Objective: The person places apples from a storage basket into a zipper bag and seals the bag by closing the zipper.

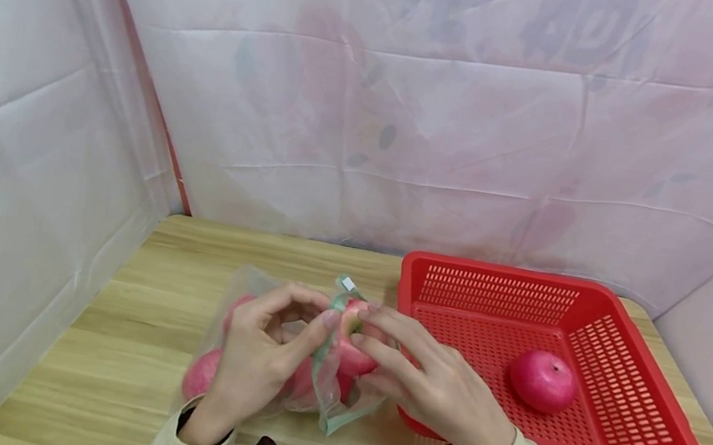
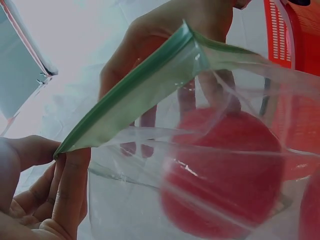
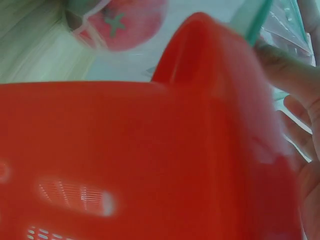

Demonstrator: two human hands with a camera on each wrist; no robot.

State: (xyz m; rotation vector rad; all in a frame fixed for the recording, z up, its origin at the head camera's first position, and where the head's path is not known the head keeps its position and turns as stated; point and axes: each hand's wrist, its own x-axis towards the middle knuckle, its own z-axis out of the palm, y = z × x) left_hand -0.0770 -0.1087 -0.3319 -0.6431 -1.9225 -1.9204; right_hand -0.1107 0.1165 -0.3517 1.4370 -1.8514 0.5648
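Between the hands, a clear zip bag with a green seal stands with its mouth raised and holds several pinkish-red apples. My left hand pinches the green seal between thumb and fingers. At the mouth is one apple, its stem hollow facing up. Fingers of my right hand lie over this apple beside the stem, and its thumb is mostly hidden in the head view. In the right wrist view, a digit of the right hand touches the green edge. Whether that hand grips the apple or the bag edge is unclear.
A red plastic basket with slotted walls stands on the right of the wooden table. Inside it lies a single apple. Its near-left corner sits just under the right hand. A pale curtain hangs behind the table.
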